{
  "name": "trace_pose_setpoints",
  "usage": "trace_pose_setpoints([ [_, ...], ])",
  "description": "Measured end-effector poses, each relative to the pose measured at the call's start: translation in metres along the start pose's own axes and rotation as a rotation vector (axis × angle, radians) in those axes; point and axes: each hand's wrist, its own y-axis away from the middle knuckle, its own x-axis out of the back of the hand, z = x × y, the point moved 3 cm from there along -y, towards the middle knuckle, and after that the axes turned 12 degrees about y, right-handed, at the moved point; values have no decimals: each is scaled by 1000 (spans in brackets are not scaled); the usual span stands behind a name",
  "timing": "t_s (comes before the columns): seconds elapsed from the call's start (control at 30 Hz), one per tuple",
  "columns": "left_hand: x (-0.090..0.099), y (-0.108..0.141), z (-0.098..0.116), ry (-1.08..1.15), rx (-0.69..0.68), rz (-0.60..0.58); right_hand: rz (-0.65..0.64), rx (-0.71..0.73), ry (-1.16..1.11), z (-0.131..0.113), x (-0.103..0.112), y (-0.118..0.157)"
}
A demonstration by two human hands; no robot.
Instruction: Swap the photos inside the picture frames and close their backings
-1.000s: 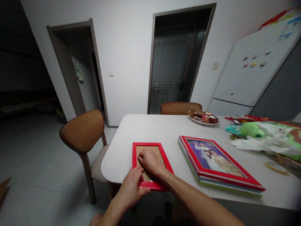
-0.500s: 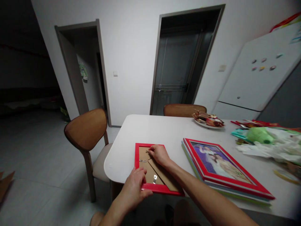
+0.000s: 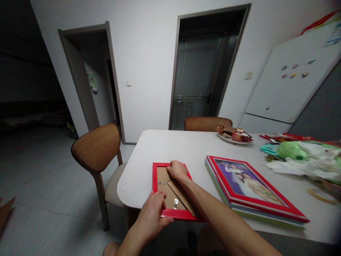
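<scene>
Red rectangular picture frame [image 3: 168, 194] lies back-up at the near edge of the white counter [image 3: 165, 146]

The frame rests left of the counter's middle, its tan backing board [image 3: 162, 174] facing up and a narrow tan support leg [image 3: 182, 195] slanting across it. Two small silver metal fittings show on the board, one near the left border and one [image 3: 176, 202] near the near border.

The left hand [image 3: 153, 208] is partly closed around the frame's near left corner — fingers over the left border, thumb along the near one. The right hand [image 3: 177, 170] is curled at the far side of the board, fingertips bent down; whether they pinch anything is hidden. Its forearm crosses over part of the support leg.

To the right, well apart from the hands, sits a stack of frames, topped by a red-bordered framed photograph [image 3: 246, 182] with a purple background. Farther off stands a white plate [image 3: 238, 142] heaped with brown and red items; crumpled white plastic [image 3: 289, 167] lies at the far right beside a rounded green object [image 3: 291, 150].
</scene>
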Motion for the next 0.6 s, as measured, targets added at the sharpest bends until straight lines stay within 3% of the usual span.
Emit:
trace_pose_setpoints([
  [0.1,-3,1,10,-67,16,-31,50,48,-51,1,7,8],
  [0.2,-19,0,20,-162,23,-92,110,137,-132,6,19,20],
  [0.33,-33,-5,24,-200,41,-117,170,184,-261,29,41,41],
  [0.43,-21,-8,24,-162,40,-73,239,55,-575,53,55,64],
  [0.5,-4,-11,30,-77,14,25,242,-82,-855,62,53,83],
  [0.57,12,-14,42,95,4,162,125,-174,-1105,55,40,105],
  [0.6,17,-15,49,207,0,235,7,-189,-1214,45,31,115],
])
